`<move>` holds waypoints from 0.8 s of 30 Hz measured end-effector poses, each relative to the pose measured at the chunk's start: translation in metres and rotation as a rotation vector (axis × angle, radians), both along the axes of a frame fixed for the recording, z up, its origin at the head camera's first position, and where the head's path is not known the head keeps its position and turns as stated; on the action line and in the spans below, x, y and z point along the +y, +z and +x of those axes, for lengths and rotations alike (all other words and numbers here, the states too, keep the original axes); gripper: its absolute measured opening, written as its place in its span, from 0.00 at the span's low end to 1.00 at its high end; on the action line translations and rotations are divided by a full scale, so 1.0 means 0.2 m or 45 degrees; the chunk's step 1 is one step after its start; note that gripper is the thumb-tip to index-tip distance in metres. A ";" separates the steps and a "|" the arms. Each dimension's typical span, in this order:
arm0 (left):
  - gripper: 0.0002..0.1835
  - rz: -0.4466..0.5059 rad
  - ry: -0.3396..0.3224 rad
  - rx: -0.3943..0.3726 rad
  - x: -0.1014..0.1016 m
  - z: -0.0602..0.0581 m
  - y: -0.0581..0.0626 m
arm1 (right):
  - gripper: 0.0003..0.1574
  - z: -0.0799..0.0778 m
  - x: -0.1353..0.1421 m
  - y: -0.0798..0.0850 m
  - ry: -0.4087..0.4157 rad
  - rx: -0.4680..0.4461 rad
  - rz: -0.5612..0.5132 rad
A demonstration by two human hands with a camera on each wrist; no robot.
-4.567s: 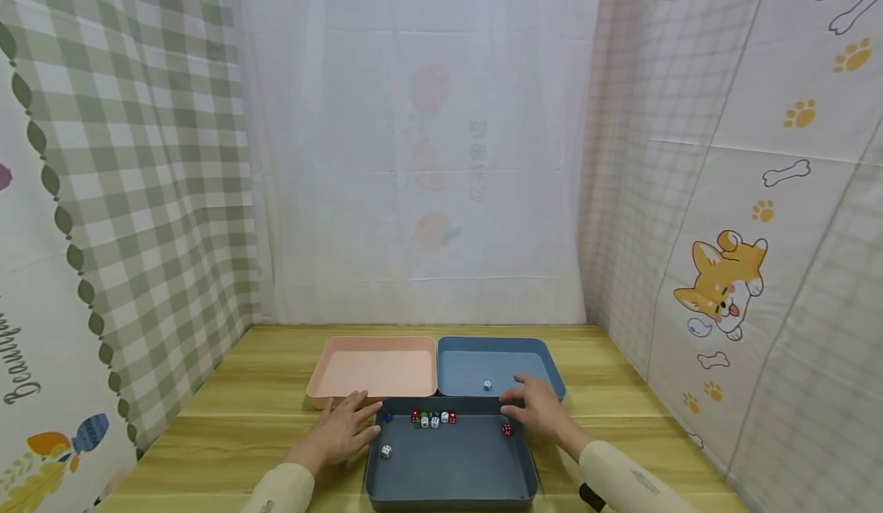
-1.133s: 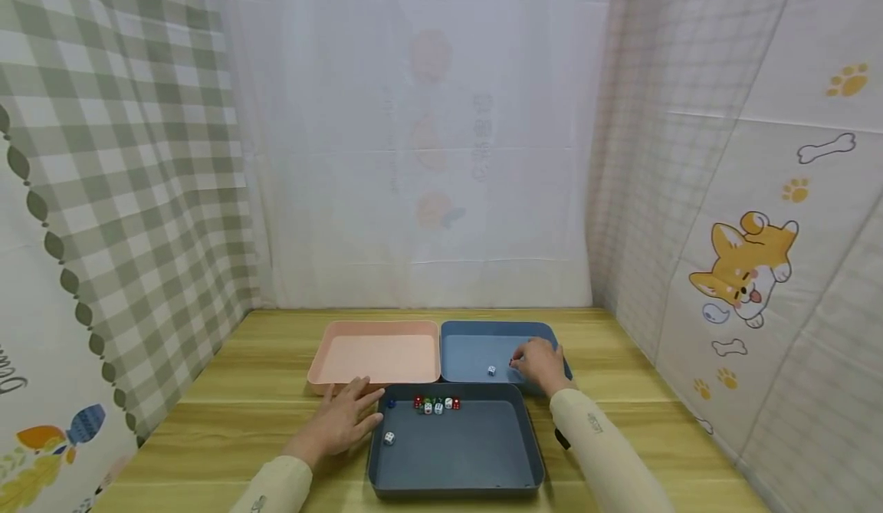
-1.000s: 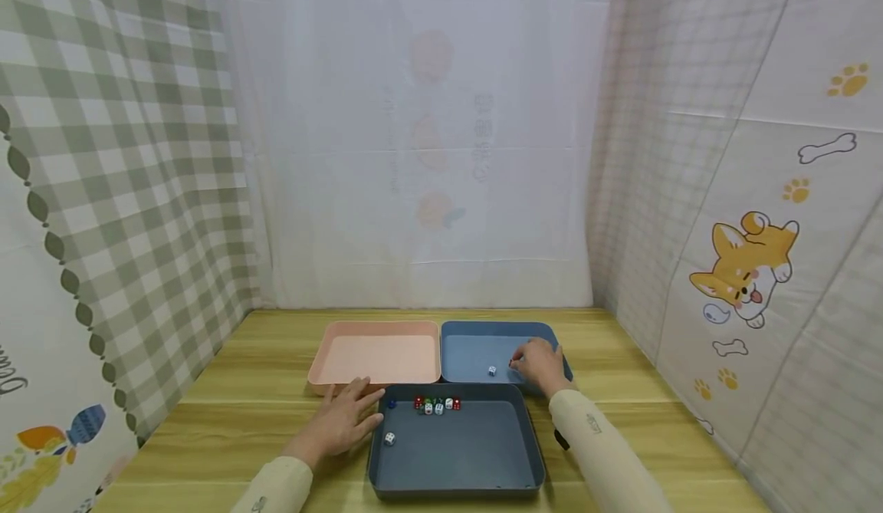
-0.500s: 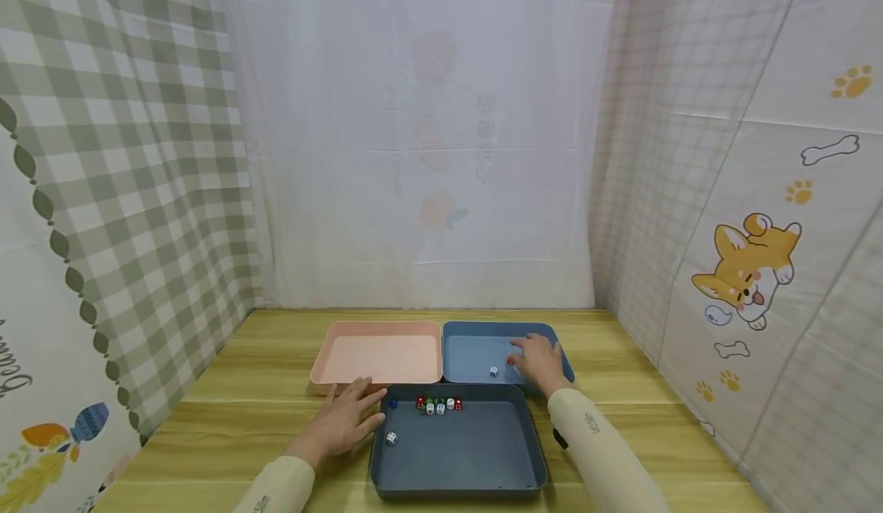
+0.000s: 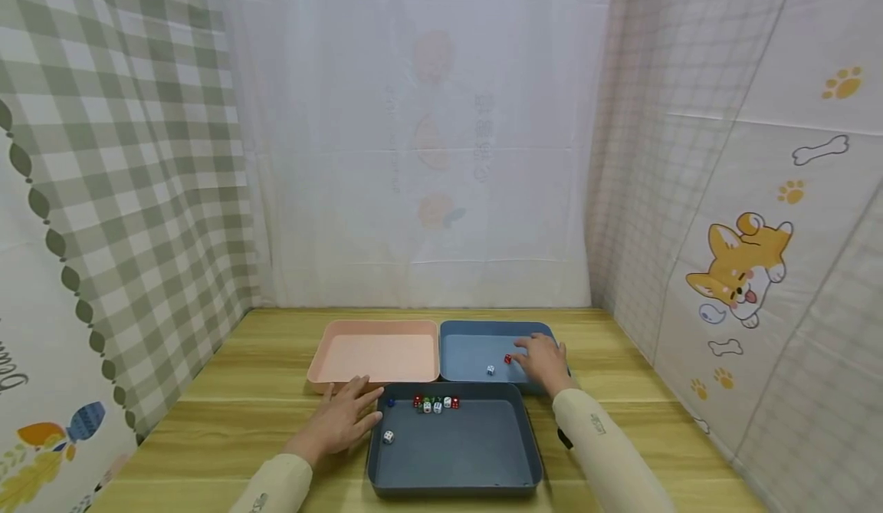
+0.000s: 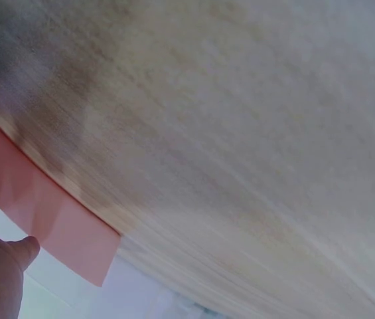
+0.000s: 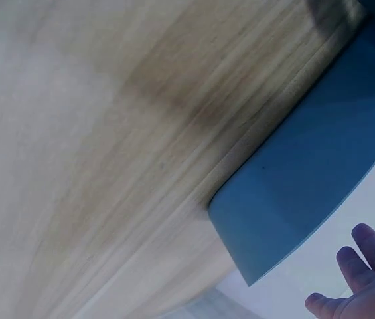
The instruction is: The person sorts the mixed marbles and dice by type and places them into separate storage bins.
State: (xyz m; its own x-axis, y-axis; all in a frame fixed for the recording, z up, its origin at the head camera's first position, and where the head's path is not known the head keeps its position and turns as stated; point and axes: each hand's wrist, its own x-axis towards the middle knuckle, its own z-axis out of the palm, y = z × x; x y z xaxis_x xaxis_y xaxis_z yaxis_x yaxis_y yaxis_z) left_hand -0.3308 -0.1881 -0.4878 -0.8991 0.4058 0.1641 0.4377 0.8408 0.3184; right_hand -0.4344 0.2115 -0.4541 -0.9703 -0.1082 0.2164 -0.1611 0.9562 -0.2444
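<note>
Over the right part of the blue tray (image 5: 476, 329), my right hand (image 5: 543, 360) hangs with its fingers spread apart and nothing between them. A red die (image 5: 507, 359) lies in that tray just left of the fingertips, beside a white die (image 5: 490, 370). My left hand (image 5: 338, 422) rests, fingers extended, at the left edge of the dark grey tray (image 5: 455, 490), close to the pink tray's front wall. In the grey tray, several red, white and green dice (image 5: 438, 407) cluster near the back wall. A blue die (image 5: 391, 402) sits in its back left corner, and another white die (image 5: 388, 437) lies nearer.
The pink tray (image 5: 375, 352) stands left of the blue one, both touching or nearly touching the grey tray behind. All sit on a wood-grain table (image 5: 228, 398). Fabric curtains (image 5: 428, 152) close off the back and both sides.
My right hand has carried the red die from the grey tray's right side into the blue tray, then let it go, fingers parting. The left hand stays in place.
</note>
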 end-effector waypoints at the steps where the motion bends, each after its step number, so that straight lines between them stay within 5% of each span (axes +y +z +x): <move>1: 0.28 0.001 0.002 -0.002 0.00 0.00 0.00 | 0.21 0.00 0.00 0.00 0.000 0.001 0.002; 12: 0.29 -0.007 0.013 -0.017 0.00 0.00 0.00 | 0.21 0.02 0.01 0.00 0.012 -0.005 0.009; 24: 0.28 0.013 0.005 -0.027 0.00 0.00 0.00 | 0.21 0.06 -0.07 0.05 0.143 0.064 -0.072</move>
